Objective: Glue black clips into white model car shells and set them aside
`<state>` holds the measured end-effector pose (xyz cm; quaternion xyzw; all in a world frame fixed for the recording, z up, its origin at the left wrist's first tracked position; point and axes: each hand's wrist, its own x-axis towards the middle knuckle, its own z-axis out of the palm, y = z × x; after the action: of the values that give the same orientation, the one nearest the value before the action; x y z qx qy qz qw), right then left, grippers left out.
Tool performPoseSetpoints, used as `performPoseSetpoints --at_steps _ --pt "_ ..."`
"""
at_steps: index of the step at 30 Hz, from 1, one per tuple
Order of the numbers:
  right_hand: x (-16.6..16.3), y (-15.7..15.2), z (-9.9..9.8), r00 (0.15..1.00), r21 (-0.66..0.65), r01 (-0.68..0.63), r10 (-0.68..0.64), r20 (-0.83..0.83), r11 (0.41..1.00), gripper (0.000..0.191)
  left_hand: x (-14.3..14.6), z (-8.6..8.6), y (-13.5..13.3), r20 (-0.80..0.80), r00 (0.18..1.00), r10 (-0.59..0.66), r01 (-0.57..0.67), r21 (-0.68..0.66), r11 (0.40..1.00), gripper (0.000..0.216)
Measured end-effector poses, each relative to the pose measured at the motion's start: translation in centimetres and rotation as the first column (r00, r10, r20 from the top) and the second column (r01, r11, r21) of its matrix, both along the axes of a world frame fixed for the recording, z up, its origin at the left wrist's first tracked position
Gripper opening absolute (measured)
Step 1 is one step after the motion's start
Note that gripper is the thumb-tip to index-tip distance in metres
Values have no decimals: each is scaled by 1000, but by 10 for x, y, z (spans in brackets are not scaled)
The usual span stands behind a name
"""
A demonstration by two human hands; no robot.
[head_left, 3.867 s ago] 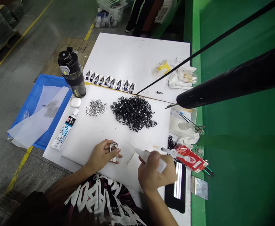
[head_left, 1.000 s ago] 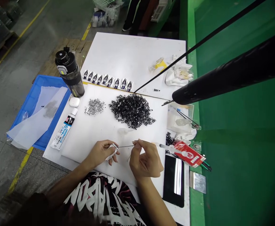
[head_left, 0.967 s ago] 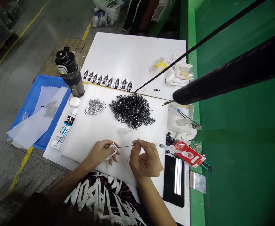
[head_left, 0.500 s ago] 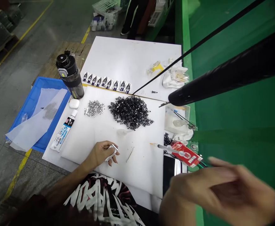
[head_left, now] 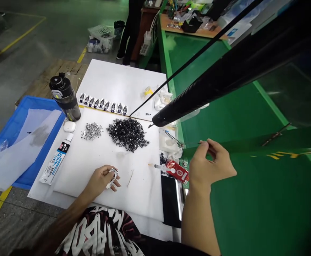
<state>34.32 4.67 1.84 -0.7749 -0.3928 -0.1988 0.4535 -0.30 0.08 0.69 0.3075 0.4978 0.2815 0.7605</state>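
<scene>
**Slantwise, a small silvery part (head_left: 112, 179) sits in the left hand (head_left: 101, 180)**

Its long axis runs from near left to far right; which face is up is hard to tell. It is over the near part of the white board (head_left: 83, 161), left of a thin pale stick (head_left: 130, 178) lying at a similar slant. The left thumb and fingers pinch the part, other fingers spread past it. Well to the right, before the green surface (head_left: 240, 199), the right hand (head_left: 211, 163) presses thumb and forefinger together on a thin rod (head_left: 191, 143), faint, pointing left.
</scene>
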Motion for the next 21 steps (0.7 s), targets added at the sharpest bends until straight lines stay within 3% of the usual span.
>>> performPoseSetpoints --at_steps 3,9,13,15,18,21 --pt "-2 3 -2 999 -4 22 -22 -25 1000 57 -2 1 1 15 1000 2 -2 -9 1000 50" --pt "-11 -10 5 973 -159 -190 165 -159 969 56 -17 1 4 243 965 95 -62 -140 988 56" --pt "-30 -37 4 927 46 -207 211 -311 977 62 -23 -2 7 349 918 186 -120 -201 972 56" --pt "-34 -45 -3 902 70 -193 205 -379 979 65 -23 -3 8 350 917 190 -125 -202 971 53" --pt "-26 -45 -14 905 -113 -147 87 -417 983 66 -21 -4 9 329 931 161 -102 -188 977 47" --pt "-10 -44 -19 944 -349 -58 -62 -323 935 58 -20 -4 10 298 945 135 -81 -187 979 45"
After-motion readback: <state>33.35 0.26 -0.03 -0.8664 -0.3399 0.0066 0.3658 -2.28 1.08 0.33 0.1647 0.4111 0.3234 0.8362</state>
